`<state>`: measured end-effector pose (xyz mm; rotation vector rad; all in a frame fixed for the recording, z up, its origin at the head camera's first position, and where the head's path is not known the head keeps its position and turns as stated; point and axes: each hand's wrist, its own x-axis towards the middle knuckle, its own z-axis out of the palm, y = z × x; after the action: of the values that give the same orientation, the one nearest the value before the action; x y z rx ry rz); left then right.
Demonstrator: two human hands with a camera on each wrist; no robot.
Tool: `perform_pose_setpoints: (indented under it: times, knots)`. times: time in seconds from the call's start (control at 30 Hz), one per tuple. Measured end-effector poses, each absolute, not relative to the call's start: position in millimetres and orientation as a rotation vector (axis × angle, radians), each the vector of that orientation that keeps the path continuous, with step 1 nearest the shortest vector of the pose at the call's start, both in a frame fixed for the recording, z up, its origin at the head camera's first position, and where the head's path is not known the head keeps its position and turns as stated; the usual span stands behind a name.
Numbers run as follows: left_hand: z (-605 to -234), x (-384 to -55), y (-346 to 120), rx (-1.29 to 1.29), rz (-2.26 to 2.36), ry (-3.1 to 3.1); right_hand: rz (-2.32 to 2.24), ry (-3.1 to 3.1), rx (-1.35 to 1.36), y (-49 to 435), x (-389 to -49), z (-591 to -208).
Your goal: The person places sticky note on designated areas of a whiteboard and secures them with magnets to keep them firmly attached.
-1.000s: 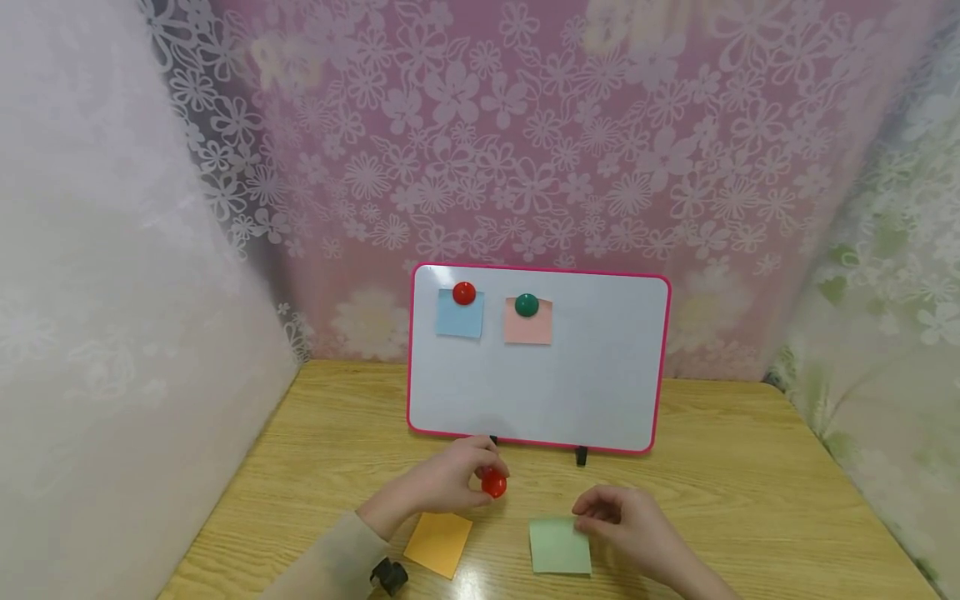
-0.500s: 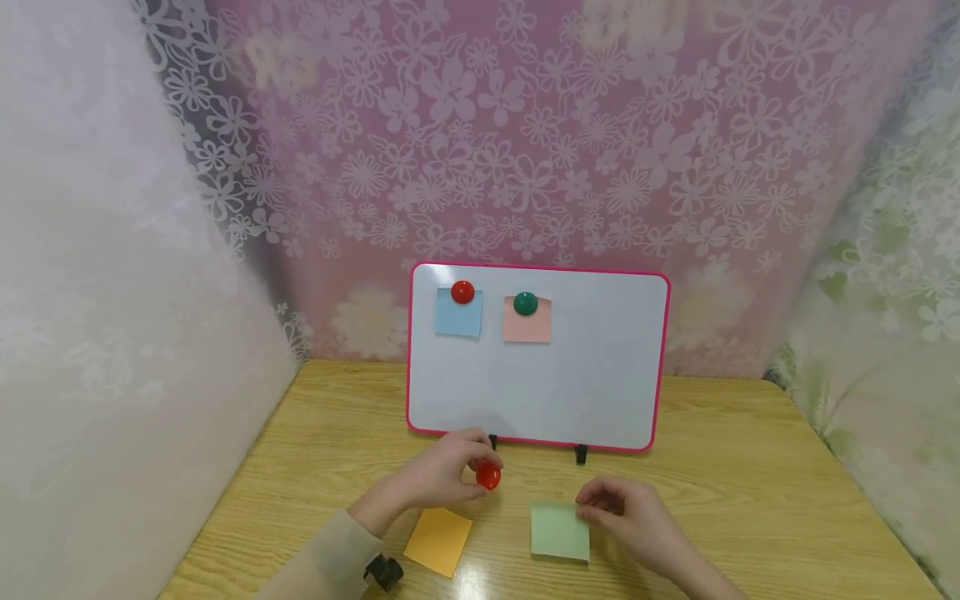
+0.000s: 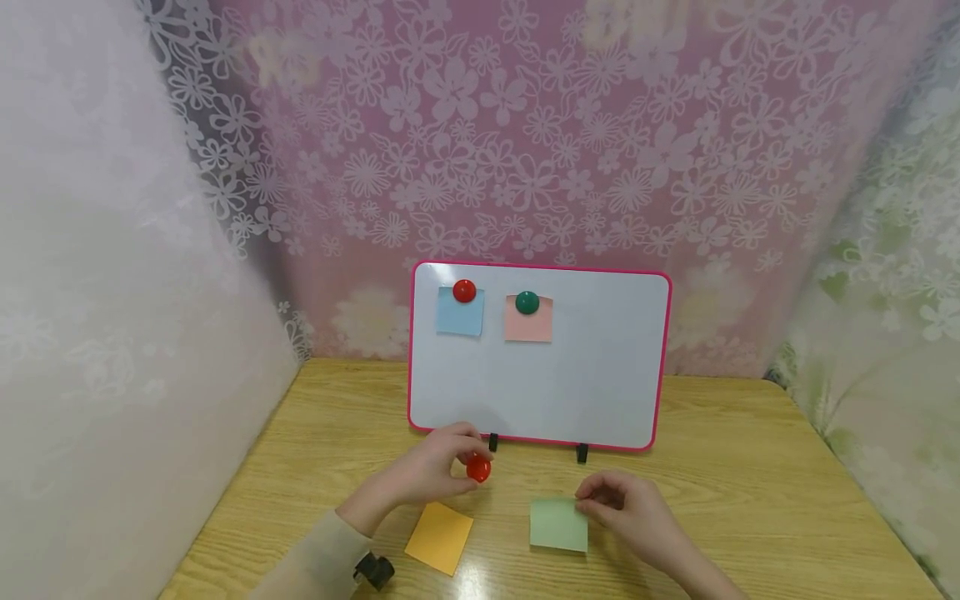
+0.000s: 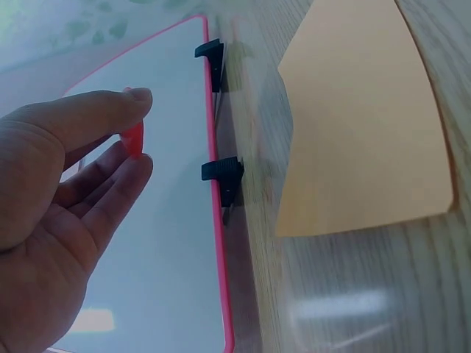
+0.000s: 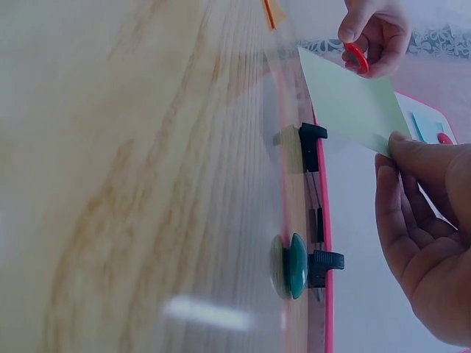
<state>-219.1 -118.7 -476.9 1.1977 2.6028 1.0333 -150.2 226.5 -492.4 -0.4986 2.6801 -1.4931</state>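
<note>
My left hand (image 3: 431, 468) pinches a round red magnet (image 3: 478, 468) between thumb and fingertips, just in front of the whiteboard (image 3: 600, 367). In the left wrist view that magnet (image 4: 133, 138) appears edge-on. With thumb and fingers, my right hand (image 3: 633, 515) grips the upper right corner of a green sticky note (image 3: 558, 525). The right wrist view shows the note (image 5: 353, 99) tilted up off the table. An orange sticky note (image 3: 440, 537) lies on the table below my left hand.
On the whiteboard, a red magnet (image 3: 464, 291) holds a blue note (image 3: 459, 317) and a green magnet (image 3: 527, 302) holds a pink note (image 3: 528, 329). Black feet (image 3: 582, 453) support the board. Another green magnet (image 5: 296, 266) sits by a foot in the right wrist view.
My left hand has shifted left and slightly toward the board with the red magnet. My right hand has moved the green note a little upward in the head view.
</note>
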Motion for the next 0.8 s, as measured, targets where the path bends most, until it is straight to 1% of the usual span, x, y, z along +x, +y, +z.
perform_pose_setpoints:
  times: [0.2, 0.47, 0.8]
  knots:
    - [-476.8, -217.2, -123.9, 1.197, 1.023, 2.609, -1.497, 2.648, -0.536, 225.1, -154.3, -490.8]
    - [-482.3, -214.4, -129.4, 1.216, 1.047, 2.617, -1.504, 2.592, -0.458, 220.3, -156.8, -490.8]
    - [-483.7, -213.5, -137.9, 1.152, 1.125, 2.638, -1.544, 2.537, -0.442, 210.1, -164.2, -484.2]
